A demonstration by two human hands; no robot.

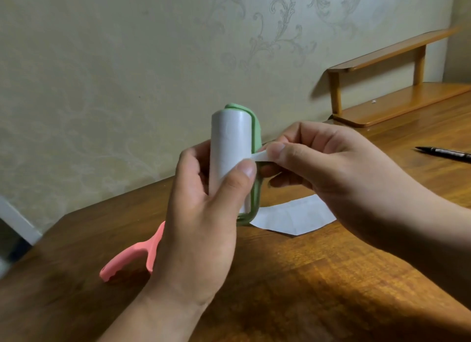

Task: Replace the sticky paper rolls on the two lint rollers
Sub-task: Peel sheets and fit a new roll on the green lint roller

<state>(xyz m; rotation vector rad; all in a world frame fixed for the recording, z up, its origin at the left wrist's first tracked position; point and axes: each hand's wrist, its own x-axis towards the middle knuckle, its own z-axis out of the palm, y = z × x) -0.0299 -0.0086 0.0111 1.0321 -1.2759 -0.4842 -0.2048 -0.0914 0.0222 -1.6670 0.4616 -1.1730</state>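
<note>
Head view: holds green lint roller [257,132] at centre, left grip [201,214] curled round its paper roll [229,137]; pinches peeled tab [258,157] in right grip [318,163]. Pink lint roller [132,255] at 8 o'clock, partly behind left grip; loose sheet [293,216] at 4 o'clock.

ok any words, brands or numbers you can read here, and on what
No text can be read.
On the black pen: light markings along the barrel, too small and blurred to read.
On the white roll, green lint roller, white sheet and pink handle: no print visible.
</note>
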